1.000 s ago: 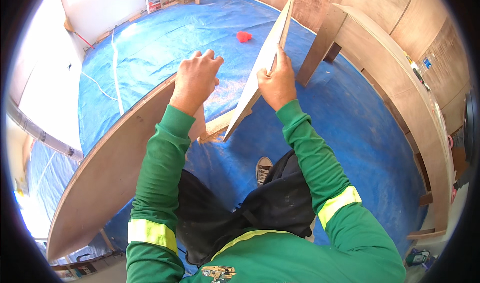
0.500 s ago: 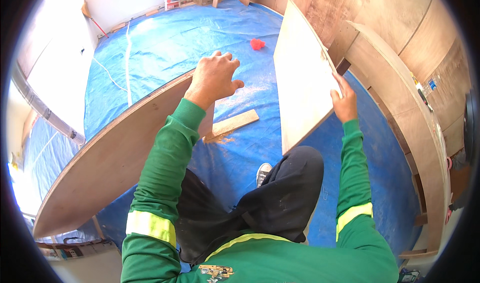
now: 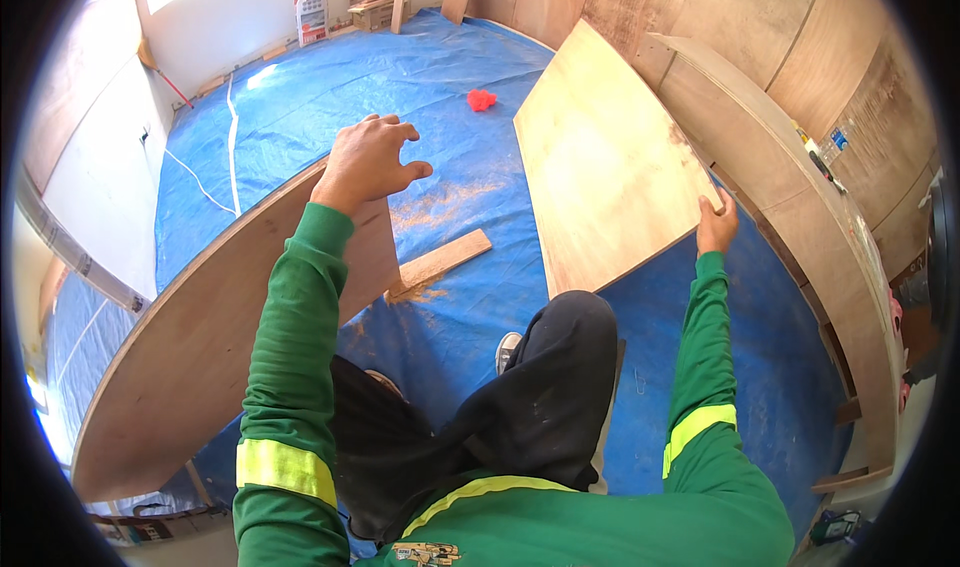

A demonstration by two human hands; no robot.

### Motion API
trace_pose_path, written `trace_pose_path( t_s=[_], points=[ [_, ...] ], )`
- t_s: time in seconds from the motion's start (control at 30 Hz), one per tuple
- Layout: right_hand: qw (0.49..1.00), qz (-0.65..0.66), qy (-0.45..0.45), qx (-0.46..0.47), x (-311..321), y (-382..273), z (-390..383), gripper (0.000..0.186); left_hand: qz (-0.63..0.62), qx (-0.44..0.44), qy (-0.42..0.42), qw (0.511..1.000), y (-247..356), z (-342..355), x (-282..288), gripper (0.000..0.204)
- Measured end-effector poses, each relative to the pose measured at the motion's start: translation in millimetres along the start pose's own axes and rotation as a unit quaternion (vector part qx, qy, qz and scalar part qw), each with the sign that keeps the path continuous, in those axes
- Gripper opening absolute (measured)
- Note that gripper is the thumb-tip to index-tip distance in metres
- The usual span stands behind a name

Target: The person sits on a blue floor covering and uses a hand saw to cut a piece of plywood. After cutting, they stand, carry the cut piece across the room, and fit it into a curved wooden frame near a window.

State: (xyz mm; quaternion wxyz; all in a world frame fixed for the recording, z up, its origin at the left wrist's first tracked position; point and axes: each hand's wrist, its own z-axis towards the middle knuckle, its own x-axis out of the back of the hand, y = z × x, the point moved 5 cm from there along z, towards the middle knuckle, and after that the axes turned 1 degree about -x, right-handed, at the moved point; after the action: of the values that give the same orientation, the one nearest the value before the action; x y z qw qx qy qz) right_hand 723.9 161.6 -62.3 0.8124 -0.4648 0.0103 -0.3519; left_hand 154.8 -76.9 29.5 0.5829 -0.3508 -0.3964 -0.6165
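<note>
A pale plywood panel [image 3: 615,162] stands tilted in front of me on the right. My right hand [image 3: 716,225] grips its right edge, thumb on the face and the other fingers partly hidden behind. On the left, a larger brown plywood sheet [image 3: 230,337] leans at a slant. Over the upper edge of that sheet is my left hand [image 3: 368,162], fingers spread and slightly bent, holding nothing. Whether its wrist rests on the edge I cannot tell. Between the two boards a short wooden plank [image 3: 440,264] lies on the blue tarp [image 3: 370,77], with sawdust around it.
A red crumpled item [image 3: 481,100] lies on the tarp farther off. Along the right runs a long curved-looking wooden bench [image 3: 800,177] with a plastic bottle [image 3: 833,145] on it. Boxes [image 3: 375,12] and boards stand by the far wall. A grey pipe [image 3: 90,267] is at the left.
The pale panel has swung so more of its face shows, and my right hand has moved right and down with its edge. My left hand has shifted left, still spread.
</note>
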Motion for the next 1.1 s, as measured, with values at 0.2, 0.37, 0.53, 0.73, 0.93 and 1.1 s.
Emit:
trace_pose_path(
  t_s=[0.2,0.37,0.53,0.73,0.93,1.1],
  points=[
    [0.996,-0.001,-0.035,0.083,4,67,33,0.044,0.004,-0.014,0.018,1.000,-11,2,-9,0.055],
    [0.978,-0.143,0.032,0.146,17,38,19,0.061,0.121,0.022,0.143,0.982,-23,-36,11,0.059],
    [0.987,-0.019,-0.102,0.120,14,-77,-46,0.059,0.195,0.168,0.128,0.958,-68,-129,58,0.075],
    [0.911,0.144,-0.294,0.249,-48,-259,-116,0.054,0.206,0.338,-0.003,0.918,-126,-229,124,0.091],
    [0.806,0.137,-0.355,0.453,-173,-395,-184,0.060,0.134,0.394,-0.063,0.907,-189,-272,160,0.088],
    [0.733,0.167,-0.298,0.589,-286,-463,-241,0.063,0.106,0.433,-0.036,0.894,-261,-296,169,0.092]
  ],
)
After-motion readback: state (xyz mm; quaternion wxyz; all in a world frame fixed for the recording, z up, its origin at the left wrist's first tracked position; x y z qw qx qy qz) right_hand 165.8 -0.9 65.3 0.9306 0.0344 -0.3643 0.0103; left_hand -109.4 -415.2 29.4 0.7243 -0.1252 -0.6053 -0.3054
